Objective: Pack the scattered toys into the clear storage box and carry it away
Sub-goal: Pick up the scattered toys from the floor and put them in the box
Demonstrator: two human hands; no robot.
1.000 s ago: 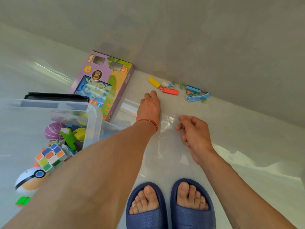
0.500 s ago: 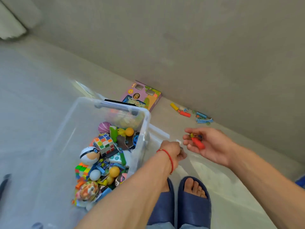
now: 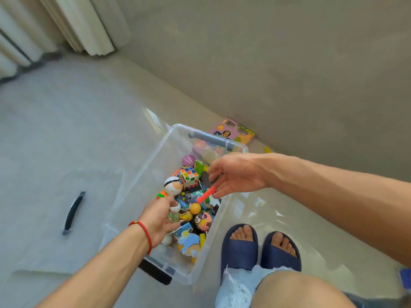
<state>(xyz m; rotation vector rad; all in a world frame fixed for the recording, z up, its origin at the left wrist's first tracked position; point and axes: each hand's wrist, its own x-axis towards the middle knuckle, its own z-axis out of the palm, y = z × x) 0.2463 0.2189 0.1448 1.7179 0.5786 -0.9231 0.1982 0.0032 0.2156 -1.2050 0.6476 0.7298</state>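
The clear storage box (image 3: 142, 174) stands on the floor in front of me, holding several toys: a colour cube (image 3: 189, 176), a white and orange ball (image 3: 173, 185), a purple ball (image 3: 188, 160). My left hand (image 3: 159, 216), with a red string at the wrist, reaches palm-down into the box, fingers loose over the toys. My right hand (image 3: 235, 174) hovers over the box with fingers spread. A red stick (image 3: 206, 195) hangs tilted at its fingertips, with no finger wrapped around it.
The clear lid with a black handle (image 3: 73, 212) lies on the floor left of the box. A purple toy carton (image 3: 236, 130) and a yellow block (image 3: 268, 149) lie by the wall. My feet in blue slippers (image 3: 240, 247) stand right of the box. Curtains (image 3: 89, 25) hang far left.
I have risen and turned towards the box. Both hands moved from the floor by the wall to over the box, and the right hand, which had gripped the red stick, has spread its fingers.
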